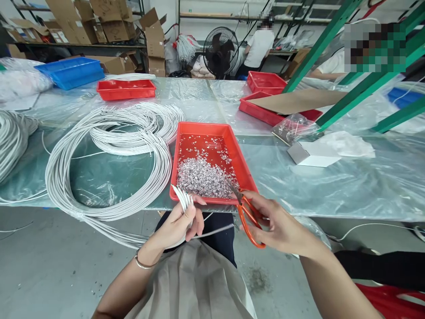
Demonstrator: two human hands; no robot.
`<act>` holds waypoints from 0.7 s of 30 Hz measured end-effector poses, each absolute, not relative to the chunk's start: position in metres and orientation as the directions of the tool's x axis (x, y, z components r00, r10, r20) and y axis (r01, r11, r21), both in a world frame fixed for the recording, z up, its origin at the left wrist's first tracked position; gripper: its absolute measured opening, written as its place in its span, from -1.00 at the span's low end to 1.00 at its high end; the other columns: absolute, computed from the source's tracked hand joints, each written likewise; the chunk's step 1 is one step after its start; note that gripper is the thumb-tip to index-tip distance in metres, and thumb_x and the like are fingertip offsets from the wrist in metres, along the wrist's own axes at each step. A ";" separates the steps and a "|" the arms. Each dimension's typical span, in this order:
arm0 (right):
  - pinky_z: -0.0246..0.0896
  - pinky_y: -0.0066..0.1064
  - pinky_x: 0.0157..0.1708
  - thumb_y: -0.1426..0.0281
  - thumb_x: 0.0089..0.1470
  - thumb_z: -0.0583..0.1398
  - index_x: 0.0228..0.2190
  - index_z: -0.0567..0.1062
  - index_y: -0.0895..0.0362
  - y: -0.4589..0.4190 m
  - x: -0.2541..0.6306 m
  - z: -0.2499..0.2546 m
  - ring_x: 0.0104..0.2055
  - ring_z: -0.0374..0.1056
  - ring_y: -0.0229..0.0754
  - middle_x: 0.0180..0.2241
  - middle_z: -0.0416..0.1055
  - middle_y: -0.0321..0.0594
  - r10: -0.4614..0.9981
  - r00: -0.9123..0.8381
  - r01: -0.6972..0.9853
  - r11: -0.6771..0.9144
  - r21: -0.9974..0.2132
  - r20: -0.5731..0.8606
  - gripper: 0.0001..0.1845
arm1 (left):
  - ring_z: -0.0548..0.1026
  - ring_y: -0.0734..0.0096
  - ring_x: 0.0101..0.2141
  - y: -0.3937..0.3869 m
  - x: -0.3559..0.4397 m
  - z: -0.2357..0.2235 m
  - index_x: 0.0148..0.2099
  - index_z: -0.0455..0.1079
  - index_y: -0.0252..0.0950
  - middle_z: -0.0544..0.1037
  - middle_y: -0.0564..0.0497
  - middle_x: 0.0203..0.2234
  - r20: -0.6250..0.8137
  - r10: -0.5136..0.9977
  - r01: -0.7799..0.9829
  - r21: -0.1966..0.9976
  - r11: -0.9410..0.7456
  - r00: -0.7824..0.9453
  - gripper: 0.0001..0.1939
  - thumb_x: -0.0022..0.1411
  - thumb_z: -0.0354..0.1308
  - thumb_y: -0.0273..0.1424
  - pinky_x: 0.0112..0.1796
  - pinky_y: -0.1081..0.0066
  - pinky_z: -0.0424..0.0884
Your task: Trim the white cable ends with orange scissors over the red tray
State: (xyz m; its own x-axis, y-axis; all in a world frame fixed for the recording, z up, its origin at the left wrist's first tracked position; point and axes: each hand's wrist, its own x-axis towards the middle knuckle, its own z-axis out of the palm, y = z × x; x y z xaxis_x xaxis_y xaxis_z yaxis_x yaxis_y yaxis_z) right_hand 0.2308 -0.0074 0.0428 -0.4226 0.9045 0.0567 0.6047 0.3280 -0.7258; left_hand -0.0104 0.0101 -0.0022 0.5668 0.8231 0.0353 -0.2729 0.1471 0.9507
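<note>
My left hand (182,221) is closed around a bundle of white cable ends (181,198), their tips pointing up and left at the tray's near edge. One loose grey-white cable end (217,231) sticks out to the right below that hand. In my right hand (270,221) is a pair of scissors (247,217) with orange handles, fingers through the loops, blades pointing up and left over the tray's near right corner. The red tray (247,173) holds a heap of small shiny silvery pieces (206,177). From the bundle, cables run left to a big white coil (61,173).
Another cable coil (13,137) lies at the far left. Behind are a red tray (126,91), a blue bin (71,73) and more red trays (265,106). Green metal posts (358,93) rise at right beside a white box (314,155). Two people and a fan (221,51) are beyond.
</note>
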 end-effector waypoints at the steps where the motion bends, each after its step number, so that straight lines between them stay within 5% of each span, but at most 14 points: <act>1: 0.12 -0.50 -0.60 0.41 0.00 0.18 -0.03 0.26 0.10 -0.010 0.230 0.046 -0.57 0.17 -0.28 -0.51 0.29 -0.33 0.889 -0.455 0.586 0.342 -0.735 0.051 -0.54 | 0.14 0.69 -0.79 0.009 -0.009 -0.001 -0.17 0.21 -0.30 0.39 0.12 -0.64 0.032 0.826 -0.310 0.935 0.174 0.562 -0.66 0.30 -0.12 -0.12 -0.73 0.59 0.01; 6: 0.14 -0.50 -0.62 0.41 -0.05 0.22 -0.13 0.41 0.09 -0.019 0.221 0.062 -0.60 0.20 -0.28 -0.56 0.36 -0.31 0.815 -0.580 0.535 0.393 -0.748 0.013 -0.63 | 0.10 0.75 -0.76 0.004 -0.003 0.009 -0.41 0.14 -0.29 0.26 0.19 -0.64 0.009 0.873 -0.362 0.912 0.192 0.487 -0.69 0.14 0.18 -0.23 -0.71 0.62 -0.05; 11: 0.13 -0.47 -0.61 0.41 0.01 0.18 -0.16 0.42 0.09 -0.017 0.215 0.068 -0.60 0.20 -0.26 -0.57 0.35 -0.31 0.774 -0.633 0.558 0.439 -0.704 -0.019 -0.71 | 0.03 0.74 -0.73 -0.001 -0.002 0.013 -0.44 0.21 -0.33 0.17 0.22 -0.71 -0.054 0.905 -0.201 0.968 0.152 0.423 -0.70 0.11 0.20 -0.24 -0.69 0.60 -0.07; 21: 0.16 -0.43 -0.49 0.46 0.11 0.07 -0.10 0.39 0.06 -0.020 0.218 0.069 -0.47 0.31 -0.17 -0.43 0.46 -0.20 0.781 -0.624 0.612 0.486 -0.624 -0.003 -0.71 | 0.28 0.57 -0.72 -0.002 -0.003 0.009 -0.41 0.40 -0.38 0.37 0.09 -0.71 -0.124 0.926 -0.169 0.966 0.194 0.358 -0.58 -0.06 0.27 -0.07 -0.66 0.52 0.19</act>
State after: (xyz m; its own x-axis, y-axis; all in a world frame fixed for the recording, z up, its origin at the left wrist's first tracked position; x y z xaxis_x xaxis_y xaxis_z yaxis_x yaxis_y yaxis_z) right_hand 0.2177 -0.0202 0.0688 -0.6241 0.7813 -0.0031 0.6120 0.4863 -0.6237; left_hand -0.0031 -0.0023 0.0088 0.3577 0.9256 -0.1238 -0.1688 0.1945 0.9663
